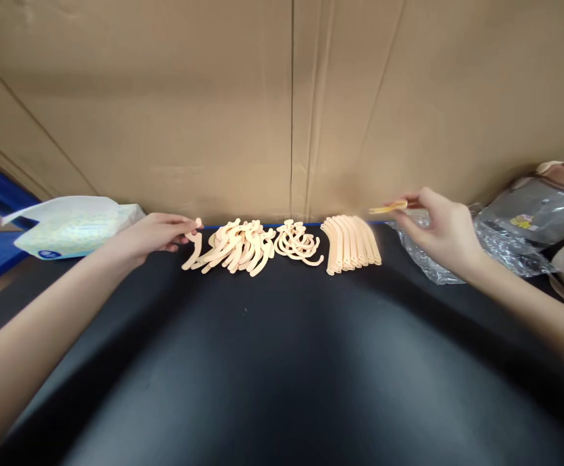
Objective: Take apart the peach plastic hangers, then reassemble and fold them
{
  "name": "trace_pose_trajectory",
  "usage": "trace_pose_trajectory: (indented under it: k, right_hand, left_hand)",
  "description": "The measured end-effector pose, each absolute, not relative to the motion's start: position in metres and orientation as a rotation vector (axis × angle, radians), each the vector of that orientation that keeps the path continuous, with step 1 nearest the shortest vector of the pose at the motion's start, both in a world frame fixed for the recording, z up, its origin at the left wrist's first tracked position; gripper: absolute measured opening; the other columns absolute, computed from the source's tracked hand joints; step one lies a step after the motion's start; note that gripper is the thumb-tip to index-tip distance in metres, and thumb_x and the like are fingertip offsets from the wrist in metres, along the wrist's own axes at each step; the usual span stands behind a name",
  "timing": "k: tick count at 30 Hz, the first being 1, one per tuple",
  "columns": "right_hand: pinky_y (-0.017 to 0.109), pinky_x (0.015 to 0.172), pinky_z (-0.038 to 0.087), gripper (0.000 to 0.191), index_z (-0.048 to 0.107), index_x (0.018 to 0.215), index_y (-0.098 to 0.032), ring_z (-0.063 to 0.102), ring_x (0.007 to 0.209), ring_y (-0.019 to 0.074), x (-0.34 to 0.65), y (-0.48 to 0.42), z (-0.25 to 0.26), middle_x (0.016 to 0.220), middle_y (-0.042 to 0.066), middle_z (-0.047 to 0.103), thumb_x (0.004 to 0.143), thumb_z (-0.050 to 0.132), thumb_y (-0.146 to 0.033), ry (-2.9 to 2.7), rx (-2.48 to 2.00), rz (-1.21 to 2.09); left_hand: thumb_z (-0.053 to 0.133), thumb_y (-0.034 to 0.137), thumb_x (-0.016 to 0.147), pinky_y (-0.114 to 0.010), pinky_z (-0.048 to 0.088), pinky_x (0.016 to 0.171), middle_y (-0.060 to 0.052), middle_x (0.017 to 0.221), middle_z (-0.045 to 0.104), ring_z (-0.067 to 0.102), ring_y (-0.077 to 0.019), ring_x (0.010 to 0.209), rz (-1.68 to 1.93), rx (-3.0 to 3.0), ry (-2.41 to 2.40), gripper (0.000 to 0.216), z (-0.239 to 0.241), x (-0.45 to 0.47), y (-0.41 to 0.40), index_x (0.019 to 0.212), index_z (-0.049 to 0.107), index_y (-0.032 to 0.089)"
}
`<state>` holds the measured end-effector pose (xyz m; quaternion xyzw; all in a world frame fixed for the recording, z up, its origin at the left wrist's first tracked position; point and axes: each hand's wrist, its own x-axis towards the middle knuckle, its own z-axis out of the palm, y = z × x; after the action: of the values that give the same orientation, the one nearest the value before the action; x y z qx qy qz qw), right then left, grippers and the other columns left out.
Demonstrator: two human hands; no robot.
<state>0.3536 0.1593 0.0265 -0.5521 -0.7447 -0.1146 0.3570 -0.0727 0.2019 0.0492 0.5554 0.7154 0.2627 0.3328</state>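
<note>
My left hand [158,234] pinches the end of a pale curved strip, at the left edge of a loose heap of similar curved strips [243,244]. To the right of that heap lies a smaller tangle of thinner, more bent strips [297,243]. Farther right, several strips lie side by side in a neat stacked row [352,244], with small holes near their ends. My right hand [441,226] is raised just right of this row, thumb and fingers closed on a pale strip [387,208] that points left. Whether the strips are wood or plastic I cannot tell.
A soft tissue pack [75,230] stands at the left. Crumpled clear plastic [437,262] and a transparent bag with brown trim [537,210] lie at the right. Brown cardboard [214,116] rises behind the black tabletop [272,369].
</note>
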Motion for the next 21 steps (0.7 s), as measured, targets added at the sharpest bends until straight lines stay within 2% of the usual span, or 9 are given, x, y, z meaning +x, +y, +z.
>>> trace_pose_trajectory:
  k: [3, 6, 8, 11, 16, 21]
  right_hand:
    - [0.037, 0.067, 0.051, 0.020, 0.064, 0.096, -0.019, 0.070, 0.087, 0.0271, 0.354, 0.158, 0.009, 0.100, 0.010, 0.075, 0.087, 0.052, -0.032, -2.051, -1.385, -0.412]
    - [0.032, 0.067, 0.051, 0.017, 0.064, 0.094, -0.019, 0.071, 0.087, 0.0223, 0.355, 0.159, -0.006, 0.105, 0.007, 0.075, 0.089, 0.048, -0.021, -2.245, -1.235, -0.627]
    - [0.030, 0.067, 0.051, 0.020, 0.064, 0.093, -0.017, 0.071, 0.087, 0.0202, 0.355, 0.159, -0.011, 0.107, 0.006, 0.075, 0.088, 0.045, -0.015, -2.333, -1.158, -0.739]
    - [0.030, 0.065, 0.050, 0.023, 0.064, 0.095, -0.016, 0.070, 0.086, 0.0203, 0.354, 0.159, -0.012, 0.106, 0.006, 0.074, 0.087, 0.043, -0.013, -2.354, -1.170, -0.775]
    - [0.032, 0.062, 0.045, 0.021, 0.063, 0.098, -0.014, 0.069, 0.081, 0.0220, 0.353, 0.157, -0.008, 0.100, 0.009, 0.075, 0.091, 0.043, -0.015, -2.317, -1.279, -0.826]
    - [0.031, 0.062, 0.045, 0.023, 0.064, 0.094, -0.015, 0.068, 0.082, 0.0211, 0.350, 0.156, -0.009, 0.103, 0.009, 0.074, 0.092, 0.041, -0.016, -2.392, -1.306, -0.762]
  left_hand:
    - [0.070, 0.032, 0.071, -0.022, 0.048, 0.057, 0.000, 0.076, 0.064, 0.054, -0.0120, 0.068, 0.648, 1.409, 1.853, 0.023, 0.036, -0.071, 0.204, 0.086, 0.070, 0.015]
    - [0.070, 0.030, 0.070, -0.027, 0.055, 0.060, 0.002, 0.061, 0.057, 0.054, -0.0127, 0.064, 0.651, 1.415, 1.825, 0.020, 0.031, -0.064, 0.206, 0.083, 0.070, 0.014]
    - [0.070, 0.028, 0.070, -0.027, 0.056, 0.058, 0.002, 0.059, 0.056, 0.054, -0.0125, 0.063, 0.668, 1.441, 1.815, 0.019, 0.029, -0.059, 0.207, 0.082, 0.068, 0.014]
    - [0.071, 0.028, 0.070, -0.026, 0.055, 0.055, 0.001, 0.064, 0.059, 0.056, -0.0130, 0.065, 0.696, 1.492, 1.798, 0.020, 0.026, -0.056, 0.204, 0.082, 0.064, 0.014]
    - [0.066, 0.040, 0.078, -0.026, 0.055, 0.060, 0.000, 0.079, 0.063, 0.059, -0.0151, 0.076, 0.715, 1.633, 1.733, 0.030, 0.032, -0.048, 0.187, 0.094, 0.062, 0.015]
    - [0.058, 0.045, 0.082, -0.027, 0.050, 0.055, -0.007, 0.096, 0.066, 0.061, -0.0166, 0.071, 0.662, 1.749, 1.823, 0.042, 0.036, -0.041, 0.180, 0.109, 0.057, 0.013]
